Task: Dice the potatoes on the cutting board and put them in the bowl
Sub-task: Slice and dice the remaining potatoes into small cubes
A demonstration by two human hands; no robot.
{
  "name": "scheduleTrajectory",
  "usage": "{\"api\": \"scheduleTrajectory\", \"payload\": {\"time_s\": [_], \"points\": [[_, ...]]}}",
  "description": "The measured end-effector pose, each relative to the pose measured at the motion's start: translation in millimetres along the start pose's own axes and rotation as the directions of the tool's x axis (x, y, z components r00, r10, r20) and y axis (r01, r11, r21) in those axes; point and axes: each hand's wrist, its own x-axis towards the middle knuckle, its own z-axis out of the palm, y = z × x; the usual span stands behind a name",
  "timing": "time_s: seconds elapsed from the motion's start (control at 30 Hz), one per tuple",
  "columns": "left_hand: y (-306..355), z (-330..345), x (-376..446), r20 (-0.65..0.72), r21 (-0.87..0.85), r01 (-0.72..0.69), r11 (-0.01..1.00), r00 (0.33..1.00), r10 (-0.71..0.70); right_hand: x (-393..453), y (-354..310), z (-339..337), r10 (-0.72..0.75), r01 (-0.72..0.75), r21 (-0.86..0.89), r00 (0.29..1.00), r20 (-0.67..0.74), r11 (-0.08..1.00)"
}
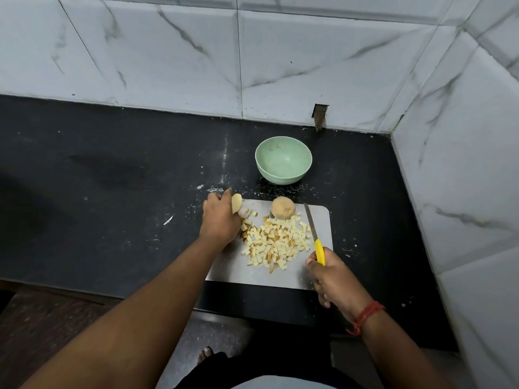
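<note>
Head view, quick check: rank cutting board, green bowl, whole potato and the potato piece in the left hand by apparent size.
1. cutting board
2. green bowl, though it sits farther from the camera
3. whole potato
4. potato piece gripped by the left hand, partly hidden

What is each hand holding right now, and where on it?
Left hand grips a potato piece by its lower end. Right hand grips the knife by its yellow handle.

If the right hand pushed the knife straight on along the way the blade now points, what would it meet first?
Probably nothing on the cutting board: the right hand aims the knife past the whole potato, roughly toward the bowl's right side; height is unclear.
</note>
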Motion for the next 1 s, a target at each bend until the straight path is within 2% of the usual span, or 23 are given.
{"api": "scheduleTrajectory", "payload": {"time_s": [0.23, 0.53, 1.0], "points": [[2.3, -0.3, -0.7, -0.045, 0.009, 0.008, 1.0, 0.999, -0.008, 1.4, 2.9, -2.1, 0.005, -0.005, 0.0, 1.0, -0.006, 1.0], [0.2, 0.7, -5.7, -0.079, -0.082, -0.001, 0.997, 0.997, -0.006, -1.5, 4.6, -1.9, 0.013, -0.013, -0.025, 1.0, 0.001, 1.0], [-5.7, 5.2, -7.0, -0.102, 0.011, -0.086, 0.996, 0.991, 0.086, -8.8, 3.5, 0.7, 0.028, -0.028, -0.006, 1.0, -0.001, 1.0]]}}
